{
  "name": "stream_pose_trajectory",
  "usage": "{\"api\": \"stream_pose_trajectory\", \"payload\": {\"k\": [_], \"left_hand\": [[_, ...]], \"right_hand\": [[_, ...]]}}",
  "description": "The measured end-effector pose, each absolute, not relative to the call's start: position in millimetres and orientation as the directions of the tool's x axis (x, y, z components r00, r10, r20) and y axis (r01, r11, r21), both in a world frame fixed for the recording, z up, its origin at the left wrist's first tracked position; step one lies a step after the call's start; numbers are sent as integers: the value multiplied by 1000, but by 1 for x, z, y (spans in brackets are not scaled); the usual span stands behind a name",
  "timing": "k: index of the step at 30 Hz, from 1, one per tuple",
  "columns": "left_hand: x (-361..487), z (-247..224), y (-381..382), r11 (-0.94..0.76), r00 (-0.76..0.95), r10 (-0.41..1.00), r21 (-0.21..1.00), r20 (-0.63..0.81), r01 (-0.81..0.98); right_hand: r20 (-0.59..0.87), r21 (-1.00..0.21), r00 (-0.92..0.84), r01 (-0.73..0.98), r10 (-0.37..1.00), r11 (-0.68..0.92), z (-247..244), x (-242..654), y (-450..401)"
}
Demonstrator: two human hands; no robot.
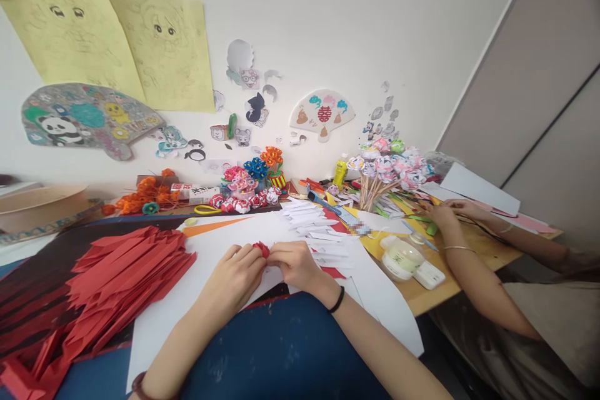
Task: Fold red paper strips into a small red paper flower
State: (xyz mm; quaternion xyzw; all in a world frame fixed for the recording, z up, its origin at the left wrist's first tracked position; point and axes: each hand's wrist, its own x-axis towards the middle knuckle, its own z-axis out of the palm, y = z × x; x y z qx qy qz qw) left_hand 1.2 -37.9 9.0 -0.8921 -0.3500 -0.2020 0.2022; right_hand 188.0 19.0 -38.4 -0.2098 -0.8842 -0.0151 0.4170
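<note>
Between my two hands is a small red paper flower [261,249], held just above a large white sheet [197,281]. My left hand [241,272] closes its fingers around the flower's left side. My right hand [295,265] pinches at its right side, fingertips together, and the part they grip is mostly hidden. To the left lies a big heap of folded red paper strips [126,269]. Just beyond my right hand, white folded paper strips [309,222] are stacked over red paper.
A co-worker's hands [445,212] handle something green at the right. Near them stand a clear round bottle [398,259], a white case [429,275] and a bunch of paper flowers on sticks [375,181]. Red-and-white paper roses [248,201] and orange flowers [145,194] line the wall.
</note>
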Motion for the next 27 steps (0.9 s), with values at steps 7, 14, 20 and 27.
{"api": "stream_pose_trajectory", "payload": {"k": [7, 14, 20, 27], "left_hand": [[6, 0, -34, -606, 580, 631, -139, 515, 783], [14, -1, -36, -545, 501, 645, -113, 577, 831], [15, -4, -35, -539, 500, 650, -117, 572, 834], [17, -6, -34, -522, 484, 629, -132, 608, 843]], "right_hand": [[767, -276, -466, 380, 441, 883, -36, 188, 21], [781, -264, -389, 502, 488, 824, -34, 189, 20], [785, -259, -389, 501, 482, 826, -32, 190, 21], [774, -231, -421, 507, 473, 830, -32, 191, 24]]}}
